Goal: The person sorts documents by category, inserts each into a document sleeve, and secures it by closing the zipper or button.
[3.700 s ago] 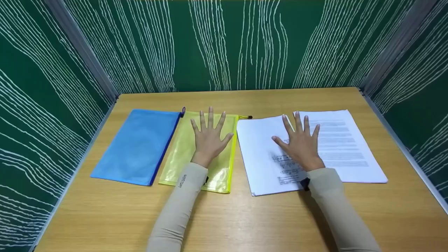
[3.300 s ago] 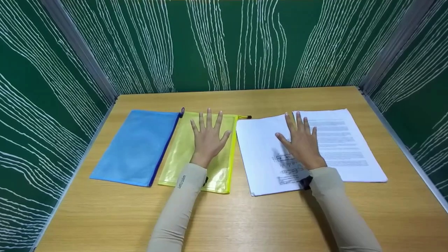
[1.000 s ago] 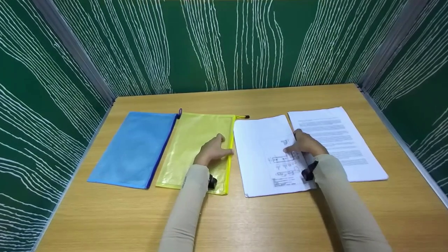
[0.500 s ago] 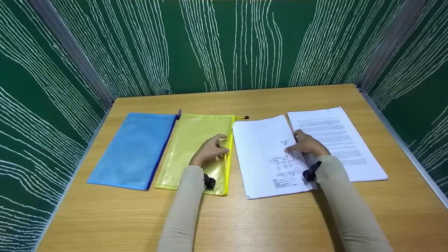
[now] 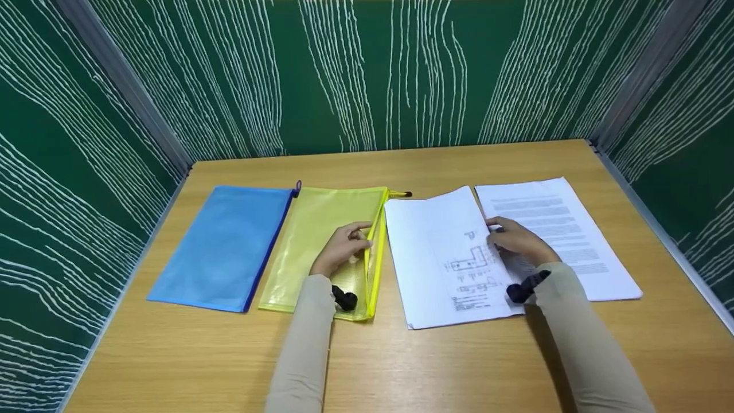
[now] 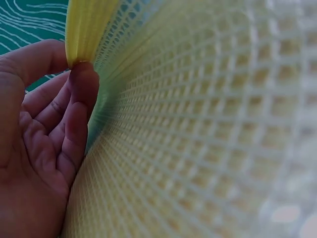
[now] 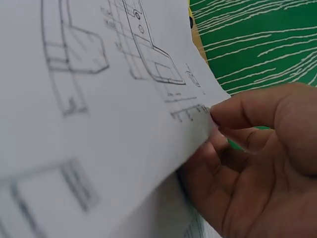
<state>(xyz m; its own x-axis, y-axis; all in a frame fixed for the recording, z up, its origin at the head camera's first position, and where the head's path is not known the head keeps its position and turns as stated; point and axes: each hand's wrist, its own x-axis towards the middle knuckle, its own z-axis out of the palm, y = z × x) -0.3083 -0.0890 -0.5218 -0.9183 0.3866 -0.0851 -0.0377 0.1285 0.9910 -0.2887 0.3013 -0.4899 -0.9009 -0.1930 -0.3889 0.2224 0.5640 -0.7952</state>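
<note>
Blue pouch (image 5: pixel 215 252) left of the yellow pouch (image 5: pixel 327 212), which lies on the surface (image 5: pixel 390 367). Left hand (image 5: pixel 340 249) pinches the latter's right-side zip tape (image 6: pixel 81 34); a slip could close it. Right of yellow pouch, right hand (image 5: pixel 523 241) pinches the edge of the drawing stack (image 5: pixel 427 246); partial grip could fan it. Pouch interior hidden, pinched page count unclear.

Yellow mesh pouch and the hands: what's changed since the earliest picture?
The left hand, spread before, has drawn back and now pinches the right edge of the yellow mesh pouch, raising it so a gap shows. The right hand, also spread before, has shifted right and holds the right edge of the white paper stack with drawings. The blue rectangular pouch and white text-printed stack stayed put.
</note>
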